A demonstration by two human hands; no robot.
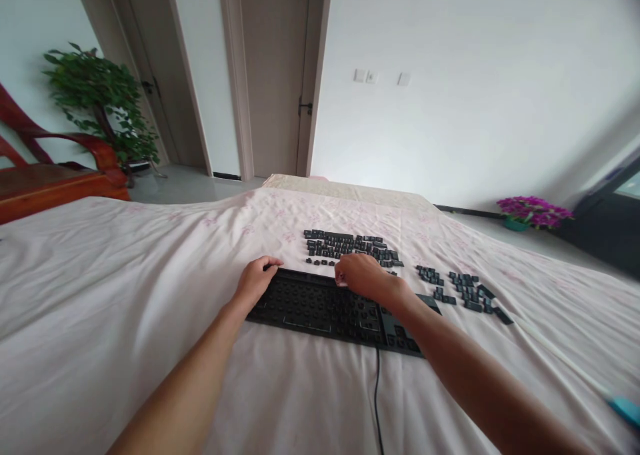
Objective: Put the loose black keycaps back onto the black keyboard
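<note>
A black keyboard (310, 311) with its keycaps off lies on the pale flowered cloth. At its far left corner my left hand (256, 278) grips the edge, thumb and fingers closed around it. My right hand (365, 275) is over the far edge, right of the middle, with curled fingers pressed together; whatever they may hold is hidden. Just beyond the keyboard lie rows of loose black keycaps (340, 245), partly behind my right hand. More keycaps (467, 285) lie in small groups to the right.
A black cable (377, 395) runs from the keyboard's near edge toward me. The wrinkled cloth (165, 275) covers the whole surface. At the right edge is a blue object (625, 408). Farther off are a wooden chair (65, 168), a plant (100, 101) and purple flowers (533, 209).
</note>
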